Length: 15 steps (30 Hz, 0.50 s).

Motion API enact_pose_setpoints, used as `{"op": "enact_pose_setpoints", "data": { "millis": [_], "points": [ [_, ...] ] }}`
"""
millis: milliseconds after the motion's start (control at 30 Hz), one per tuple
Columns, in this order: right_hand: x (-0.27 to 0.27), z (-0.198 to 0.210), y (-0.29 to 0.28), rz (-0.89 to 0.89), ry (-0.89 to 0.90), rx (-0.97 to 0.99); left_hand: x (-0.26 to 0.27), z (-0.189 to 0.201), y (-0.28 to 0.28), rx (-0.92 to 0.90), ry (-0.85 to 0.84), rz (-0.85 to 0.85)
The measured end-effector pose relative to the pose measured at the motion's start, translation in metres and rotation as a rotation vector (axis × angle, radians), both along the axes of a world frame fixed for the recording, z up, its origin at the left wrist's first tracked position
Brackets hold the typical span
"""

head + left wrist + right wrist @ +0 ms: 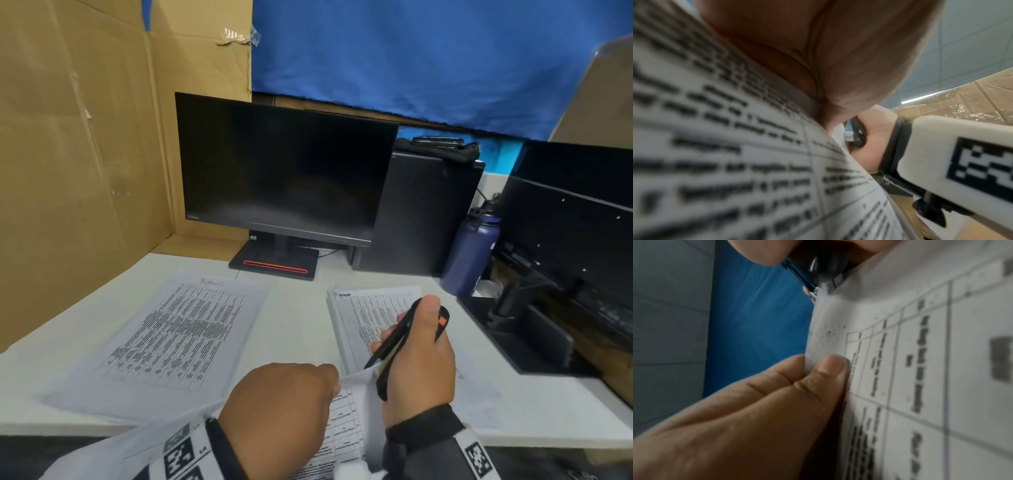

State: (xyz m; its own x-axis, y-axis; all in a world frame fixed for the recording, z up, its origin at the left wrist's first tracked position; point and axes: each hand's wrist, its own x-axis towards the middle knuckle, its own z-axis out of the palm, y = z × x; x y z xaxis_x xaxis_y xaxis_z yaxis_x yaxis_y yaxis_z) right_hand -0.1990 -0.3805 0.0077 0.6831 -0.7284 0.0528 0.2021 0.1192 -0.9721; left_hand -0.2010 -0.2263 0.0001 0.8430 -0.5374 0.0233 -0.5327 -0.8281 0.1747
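My left hand pinches the upper edge of a few printed table sheets that I hold up over the desk's front edge. In the right wrist view its thumb lies on the printed side of these sheets. My right hand grips a black stapler with an orange mark, its thumb on top. The stapler has its mouth at the sheets' top corner. From the left wrist, the sheets fill the picture, with the stapler behind them.
On the white desk lie a printed sheet at the left and a paper stack under my right hand. Behind stand a dark monitor, a black computer case, a purple bottle and a second monitor. Cardboard walls the left.
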Motion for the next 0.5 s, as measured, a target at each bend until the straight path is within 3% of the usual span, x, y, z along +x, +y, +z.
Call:
{"op": "enact_pose_setpoints", "data": {
  "millis": [200, 367, 433, 500],
  "points": [
    [-0.001, -0.005, -0.005, 0.033, 0.037, -0.089, -0.008, -0.001, -0.009, 0.096, -0.004, -0.005],
    [0.004, 0.003, -0.040, 0.204, 0.088, -0.123, -0.003, 0.004, -0.004, 0.037, -0.003, 0.065],
    [0.013, 0.003, -0.079, 0.219, 0.198, -0.154, 0.010, 0.007, 0.008, -0.048, -0.026, 0.080],
    [0.024, -0.001, -0.127, 0.203, 0.419, -0.379, 0.025, 0.014, 0.023, -0.199, -0.014, 0.143]
  ]
}}
